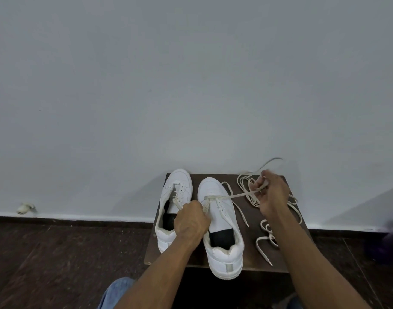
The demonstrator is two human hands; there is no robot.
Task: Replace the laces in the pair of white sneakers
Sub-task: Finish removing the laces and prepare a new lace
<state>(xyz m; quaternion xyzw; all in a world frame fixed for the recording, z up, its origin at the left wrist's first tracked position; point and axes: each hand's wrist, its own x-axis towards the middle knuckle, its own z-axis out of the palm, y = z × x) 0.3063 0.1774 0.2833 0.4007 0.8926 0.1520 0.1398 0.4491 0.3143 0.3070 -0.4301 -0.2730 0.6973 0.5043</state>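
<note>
White sneakers (222, 221) half-laced; both hands, left (191, 221) and right (272, 195), apparently pinch cream lace (238, 194).

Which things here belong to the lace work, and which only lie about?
Belong: right sneaker, left sneaker, lace being pulled, loose laces, left hand, right hand, small table.
Lying about: pale scrap by the wall, dark blurred object.

Both arms out, hands busy w/ gripping.
Left hand (191, 220) was low, knuckles up, fingers curled tight, pinching a lace; right hand (271, 194) was raised further out, wrist bent, fingers pinching it too.
</note>
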